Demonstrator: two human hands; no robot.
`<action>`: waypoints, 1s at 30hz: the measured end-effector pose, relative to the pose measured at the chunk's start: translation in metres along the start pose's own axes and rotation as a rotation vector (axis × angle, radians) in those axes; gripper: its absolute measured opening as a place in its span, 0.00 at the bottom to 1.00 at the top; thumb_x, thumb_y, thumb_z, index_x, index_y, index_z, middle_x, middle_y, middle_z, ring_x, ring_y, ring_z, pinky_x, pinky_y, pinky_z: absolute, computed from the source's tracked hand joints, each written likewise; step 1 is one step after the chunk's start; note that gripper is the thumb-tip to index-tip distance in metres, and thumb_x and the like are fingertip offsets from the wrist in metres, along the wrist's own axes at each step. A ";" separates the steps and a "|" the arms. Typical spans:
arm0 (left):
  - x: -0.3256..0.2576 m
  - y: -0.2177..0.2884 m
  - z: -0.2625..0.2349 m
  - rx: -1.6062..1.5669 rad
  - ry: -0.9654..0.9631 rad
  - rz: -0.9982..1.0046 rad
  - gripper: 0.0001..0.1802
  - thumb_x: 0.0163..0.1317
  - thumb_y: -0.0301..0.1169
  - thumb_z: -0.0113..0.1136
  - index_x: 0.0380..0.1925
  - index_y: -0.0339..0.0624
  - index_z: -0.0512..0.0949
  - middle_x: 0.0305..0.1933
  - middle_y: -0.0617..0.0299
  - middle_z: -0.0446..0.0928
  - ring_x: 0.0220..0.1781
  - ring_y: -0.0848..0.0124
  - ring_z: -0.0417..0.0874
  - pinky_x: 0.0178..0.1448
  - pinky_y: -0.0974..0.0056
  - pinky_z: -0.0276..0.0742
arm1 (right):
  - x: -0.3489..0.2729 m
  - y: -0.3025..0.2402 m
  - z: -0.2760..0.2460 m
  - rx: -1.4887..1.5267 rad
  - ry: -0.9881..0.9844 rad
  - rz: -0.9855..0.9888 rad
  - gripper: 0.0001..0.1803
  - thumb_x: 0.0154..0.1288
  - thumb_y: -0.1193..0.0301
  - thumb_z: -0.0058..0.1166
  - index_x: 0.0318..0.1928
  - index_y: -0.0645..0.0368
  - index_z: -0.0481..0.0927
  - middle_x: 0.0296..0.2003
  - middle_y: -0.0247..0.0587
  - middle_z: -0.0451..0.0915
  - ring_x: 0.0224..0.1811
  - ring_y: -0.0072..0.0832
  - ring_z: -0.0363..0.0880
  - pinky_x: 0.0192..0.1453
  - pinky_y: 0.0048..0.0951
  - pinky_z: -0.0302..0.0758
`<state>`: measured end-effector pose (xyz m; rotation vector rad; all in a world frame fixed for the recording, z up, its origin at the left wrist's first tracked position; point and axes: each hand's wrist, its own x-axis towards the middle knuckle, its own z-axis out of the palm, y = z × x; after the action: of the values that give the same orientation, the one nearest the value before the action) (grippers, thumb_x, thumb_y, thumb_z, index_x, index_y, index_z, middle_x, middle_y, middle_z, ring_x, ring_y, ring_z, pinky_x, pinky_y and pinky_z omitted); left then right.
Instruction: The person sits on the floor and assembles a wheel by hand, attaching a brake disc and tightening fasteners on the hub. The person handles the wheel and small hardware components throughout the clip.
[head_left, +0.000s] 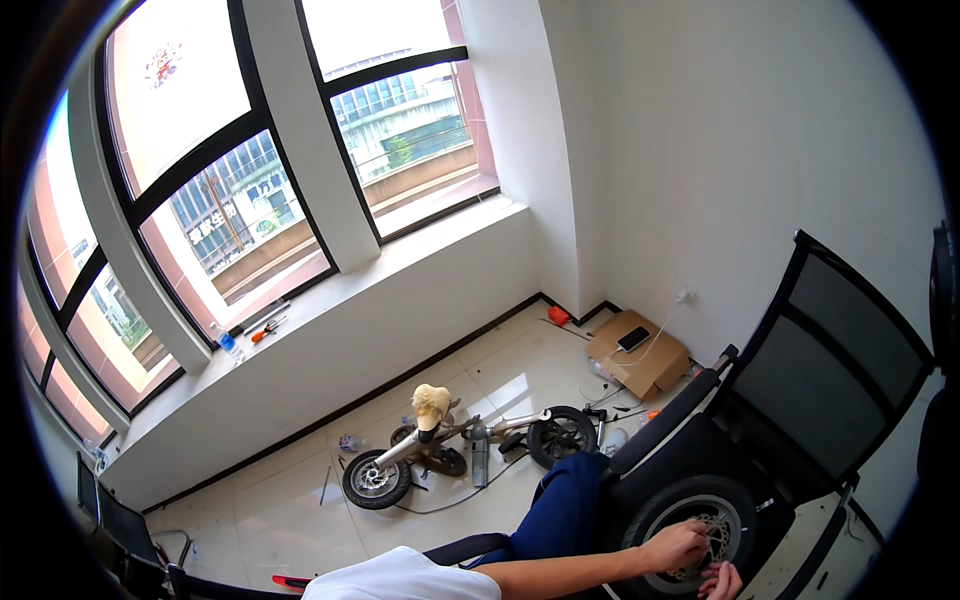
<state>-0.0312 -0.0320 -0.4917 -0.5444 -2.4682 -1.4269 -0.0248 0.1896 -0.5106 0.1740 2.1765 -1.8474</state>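
Observation:
A small wheel (pixel 745 518) with a black tyre, pale rim and slotted metal brake disc (pixel 716 535) lies on the seat of a black office chair. My left hand (pixel 675 546) reaches in from the lower left and rests over the disc near the hub. Its fingers are bent together in a pinch, and anything between them is too small to make out. Close by, my right hand (pixel 720 581) shows at the lower edge, fingers curled by the disc's near side; the rest of it is cut off. What it holds, if anything, is hidden.
The mesh chair back (pixel 815 370) and armrest (pixel 670 415) stand around the wheel. On the tiled floor lies a small two-wheeled bike (pixel 400 460) with loose parts around it. A phone (pixel 633 339) sits on a cardboard box (pixel 655 370). Orange-handled tools (pixel 268 330) and a bottle (pixel 226 340) are on the windowsill.

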 end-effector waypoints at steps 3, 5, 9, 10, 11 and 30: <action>-0.002 0.004 -0.003 0.013 -0.012 -0.014 0.04 0.59 0.28 0.62 0.30 0.39 0.84 0.37 0.56 0.75 0.46 0.55 0.78 0.52 0.55 0.76 | -0.011 -0.029 0.008 0.074 -0.002 -0.065 0.21 0.78 0.60 0.50 0.61 0.59 0.79 0.30 0.34 0.83 0.21 0.16 0.71 0.23 0.17 0.64; -0.001 0.005 0.000 0.024 -0.023 -0.031 0.05 0.60 0.29 0.62 0.32 0.40 0.84 0.37 0.56 0.75 0.46 0.55 0.79 0.52 0.55 0.77 | -0.015 -0.033 0.015 0.043 -0.096 -0.108 0.27 0.76 0.62 0.54 0.72 0.56 0.70 0.31 0.32 0.81 0.23 0.15 0.71 0.23 0.17 0.65; -0.007 0.002 0.000 0.017 -0.036 -0.049 0.06 0.62 0.29 0.61 0.35 0.41 0.85 0.38 0.56 0.76 0.46 0.55 0.79 0.52 0.55 0.77 | -0.025 -0.013 0.038 -0.046 -0.151 -0.077 0.23 0.76 0.61 0.55 0.65 0.59 0.75 0.24 0.30 0.76 0.19 0.16 0.69 0.22 0.19 0.64; -0.006 0.004 -0.005 0.031 -0.050 -0.058 0.06 0.62 0.29 0.61 0.35 0.41 0.85 0.38 0.56 0.76 0.46 0.55 0.79 0.52 0.55 0.77 | -0.012 0.000 0.026 -0.115 -0.211 0.005 0.22 0.76 0.61 0.55 0.63 0.60 0.76 0.24 0.30 0.76 0.19 0.16 0.69 0.22 0.20 0.64; -0.007 0.005 -0.008 0.043 -0.063 -0.063 0.06 0.62 0.29 0.61 0.35 0.41 0.85 0.38 0.56 0.76 0.46 0.55 0.79 0.52 0.56 0.77 | -0.002 0.006 0.014 -0.186 -0.268 0.087 0.21 0.76 0.62 0.56 0.61 0.60 0.76 0.24 0.31 0.76 0.18 0.16 0.68 0.23 0.20 0.64; -0.037 -0.010 -0.031 0.379 -0.277 0.056 0.39 0.56 0.37 0.68 0.70 0.50 0.69 0.48 0.58 0.80 0.53 0.58 0.80 0.54 0.56 0.75 | -0.013 -0.010 0.051 -0.029 -0.272 -0.056 0.41 0.73 0.72 0.58 0.80 0.54 0.53 0.36 0.33 0.82 0.27 0.16 0.71 0.28 0.19 0.67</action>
<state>-0.0019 -0.0708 -0.4986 -0.7593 -2.8156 -0.8748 -0.0080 0.1391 -0.5041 -0.1382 2.0375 -1.7510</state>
